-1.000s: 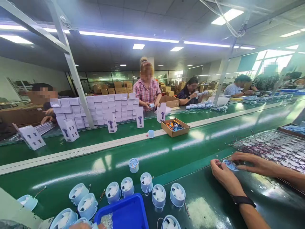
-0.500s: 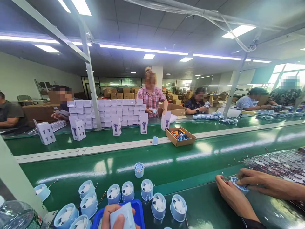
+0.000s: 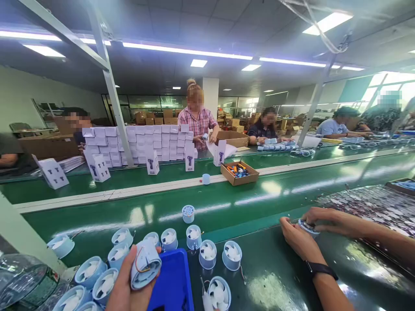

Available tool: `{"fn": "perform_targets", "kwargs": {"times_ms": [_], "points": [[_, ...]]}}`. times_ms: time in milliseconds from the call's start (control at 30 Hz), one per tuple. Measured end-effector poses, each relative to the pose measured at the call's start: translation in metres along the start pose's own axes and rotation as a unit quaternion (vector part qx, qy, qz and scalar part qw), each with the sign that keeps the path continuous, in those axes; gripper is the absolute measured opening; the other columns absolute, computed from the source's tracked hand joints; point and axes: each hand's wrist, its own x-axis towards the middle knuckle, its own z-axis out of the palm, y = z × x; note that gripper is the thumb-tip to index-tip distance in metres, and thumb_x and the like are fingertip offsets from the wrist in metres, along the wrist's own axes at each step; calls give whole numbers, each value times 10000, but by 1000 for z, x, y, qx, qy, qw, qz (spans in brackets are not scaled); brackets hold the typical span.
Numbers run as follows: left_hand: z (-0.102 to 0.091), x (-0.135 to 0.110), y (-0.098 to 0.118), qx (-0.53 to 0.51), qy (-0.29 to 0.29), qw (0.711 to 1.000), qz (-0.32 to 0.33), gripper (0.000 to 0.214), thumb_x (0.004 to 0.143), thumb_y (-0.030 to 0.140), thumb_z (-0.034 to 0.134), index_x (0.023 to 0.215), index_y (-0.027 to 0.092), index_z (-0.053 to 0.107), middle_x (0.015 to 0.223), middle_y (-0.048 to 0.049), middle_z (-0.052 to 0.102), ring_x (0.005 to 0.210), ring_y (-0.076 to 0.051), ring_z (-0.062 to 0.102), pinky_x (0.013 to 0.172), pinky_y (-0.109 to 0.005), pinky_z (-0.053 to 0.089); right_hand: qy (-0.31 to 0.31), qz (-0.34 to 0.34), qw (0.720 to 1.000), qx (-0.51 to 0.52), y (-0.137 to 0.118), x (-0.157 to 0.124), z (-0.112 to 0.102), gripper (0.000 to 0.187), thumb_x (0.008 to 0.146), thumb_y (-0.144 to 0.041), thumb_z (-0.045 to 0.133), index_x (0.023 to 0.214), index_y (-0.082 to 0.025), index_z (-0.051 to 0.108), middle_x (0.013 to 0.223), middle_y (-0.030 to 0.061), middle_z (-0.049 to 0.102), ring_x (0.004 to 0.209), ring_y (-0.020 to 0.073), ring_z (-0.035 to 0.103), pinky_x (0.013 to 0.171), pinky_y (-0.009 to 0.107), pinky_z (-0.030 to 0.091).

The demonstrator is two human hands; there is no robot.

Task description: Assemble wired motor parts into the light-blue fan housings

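My left hand (image 3: 125, 289) rises from the bottom edge, shut on a pale blue round fan housing (image 3: 145, 264) with thin wires on it, held tilted above the blue bin (image 3: 171, 280). Several like fan housings (image 3: 207, 254) stand on the green belt around the bin. My right hand is out of sight. At the right, a co-worker's two hands (image 3: 296, 239), one wrist wearing a black watch, hold a small round part (image 3: 306, 226).
A clear plastic bottle (image 3: 22, 280) sits at the bottom left beside a slanted post. Across the belt stand stacked white boxes (image 3: 155, 144), an open cardboard box (image 3: 240, 173) of small parts, and several seated or standing people. A mat of tiny parts (image 3: 372, 203) lies at the right.
My left hand has come up from the bottom edge, lifting a fan housing into full view. The view shifted slightly. The co-worker's hands keep working the small round part.
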Motion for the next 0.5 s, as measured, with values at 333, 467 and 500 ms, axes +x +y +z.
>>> {"fn": "perform_targets", "kwargs": {"times_ms": [333,467,500], "points": [[-12,5,-17,-35,8,988,-150,222,944,279,502,878,77,568,613,-155,713,459,-167,636,416,-243,513,142,-142,965,-171,9,-9,-16,189,879,-299,606,1029,-316,718,651,-51,591,641,148,535,503,235,313],[-11,0,-31,-46,0,979,-201,265,926,302,541,800,75,590,604,-148,703,454,-162,632,412,-245,522,157,-128,947,-248,2,-14,-19,363,828,-139,626,1064,-405,696,715,-77,644,624,159,541,548,276,357],[-10,-2,-36,-48,-4,976,-213,270,920,310,552,788,78,595,606,-150,702,461,-163,636,419,-245,528,159,-117,938,-285,0,-16,-20,381,813,-127,635,1060,-410,698,712,-77,648,621,165,541,560,286,361]]}}
